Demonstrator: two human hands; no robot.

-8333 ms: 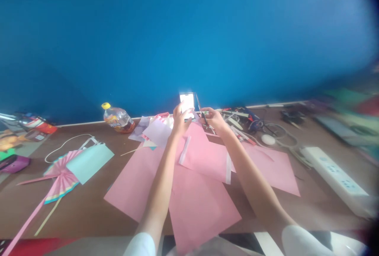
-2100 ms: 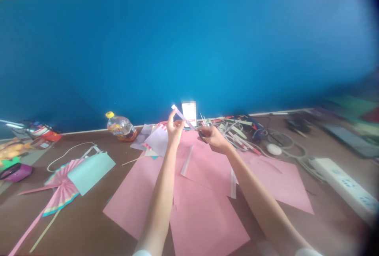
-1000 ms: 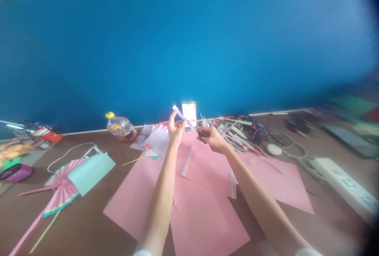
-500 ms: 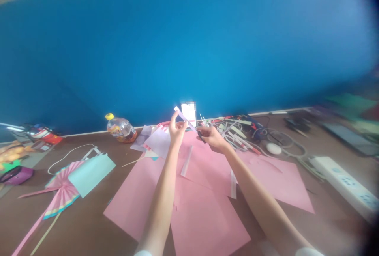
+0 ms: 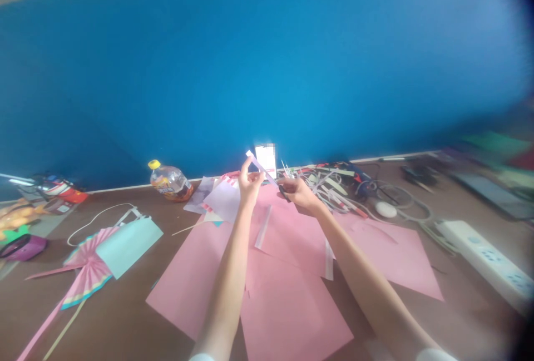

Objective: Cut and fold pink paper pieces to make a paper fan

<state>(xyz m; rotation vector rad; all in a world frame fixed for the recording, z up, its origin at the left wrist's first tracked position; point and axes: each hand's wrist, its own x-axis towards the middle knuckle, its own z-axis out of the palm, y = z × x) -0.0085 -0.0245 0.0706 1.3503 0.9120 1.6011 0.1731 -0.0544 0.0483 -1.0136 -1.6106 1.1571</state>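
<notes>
Between my hands a narrow lilac paper strip point(image 5: 262, 167) slants down to the right, above the pink sheets. My left hand point(image 5: 250, 184) pinches it near its upper end, thumb and index finger curved around it. The strip's lower end meets the fingertips of my right hand point(image 5: 301, 194), which is closed. A small dark object point(image 5: 284, 193) shows under those fingers; its kind is mostly hidden by the hand. Beneath both forearms, large pink paper sheets point(image 5: 287, 311) overlap on the brown table. A pale narrow strip point(image 5: 263, 227) lies on them.
Behind my hands a bright white screen or card point(image 5: 266, 159) stands against the blue wall point(image 5: 267, 72). Tangled paper strips point(image 5: 334, 186) and cables lie right of it, near a power strip point(image 5: 486, 261). Leftward are a drink bottle point(image 5: 171, 182) and a pink folded paper fan point(image 5: 92, 261).
</notes>
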